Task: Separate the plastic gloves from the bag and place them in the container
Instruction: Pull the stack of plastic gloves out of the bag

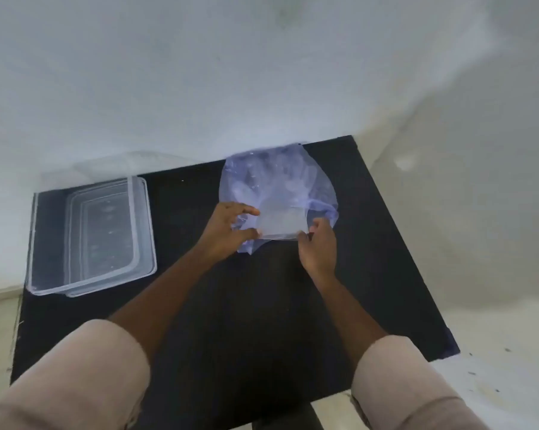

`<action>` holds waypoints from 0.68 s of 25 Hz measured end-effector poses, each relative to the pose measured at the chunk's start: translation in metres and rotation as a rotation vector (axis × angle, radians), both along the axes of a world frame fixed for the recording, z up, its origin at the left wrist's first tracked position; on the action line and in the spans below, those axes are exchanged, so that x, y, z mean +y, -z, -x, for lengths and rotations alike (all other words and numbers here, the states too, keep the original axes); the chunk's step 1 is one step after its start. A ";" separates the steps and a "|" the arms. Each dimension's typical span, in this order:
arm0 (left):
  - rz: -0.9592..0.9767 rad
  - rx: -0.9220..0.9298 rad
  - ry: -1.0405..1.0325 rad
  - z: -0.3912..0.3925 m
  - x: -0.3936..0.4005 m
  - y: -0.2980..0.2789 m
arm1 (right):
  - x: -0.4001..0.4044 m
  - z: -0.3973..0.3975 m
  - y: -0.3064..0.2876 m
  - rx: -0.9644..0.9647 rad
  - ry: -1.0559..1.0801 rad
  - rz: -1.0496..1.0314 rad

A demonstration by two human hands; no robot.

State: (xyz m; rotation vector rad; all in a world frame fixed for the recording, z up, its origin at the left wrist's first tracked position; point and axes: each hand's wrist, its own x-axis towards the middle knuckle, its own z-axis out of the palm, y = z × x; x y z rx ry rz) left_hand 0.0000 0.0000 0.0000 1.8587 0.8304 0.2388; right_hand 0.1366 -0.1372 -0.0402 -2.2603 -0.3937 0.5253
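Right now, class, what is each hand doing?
Left hand: closed on the near edge of the glove stack at the blue bag.
Right hand: pinching the same stack.

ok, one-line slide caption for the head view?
Both hands pinch a clear glove at the bluish bag; empty container waits left.

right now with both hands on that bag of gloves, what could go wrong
1. The left hand and right hand pinch thin clear gloves at the mouth of the bluish bag; several may come out stuck together.
2. The bag lies at the black table far edge and could slide off.
3. The clear container sits well left, so a limp glove might drop short.
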 end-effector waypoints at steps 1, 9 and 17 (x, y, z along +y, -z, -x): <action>-0.110 0.098 0.042 -0.010 0.001 0.010 | 0.009 -0.011 0.009 -0.032 -0.004 0.044; -0.316 0.565 0.067 -0.072 0.011 0.044 | 0.053 -0.049 0.028 0.400 0.164 0.094; -0.085 0.197 -0.136 -0.077 0.021 0.040 | 0.071 -0.025 0.017 0.990 0.581 -0.316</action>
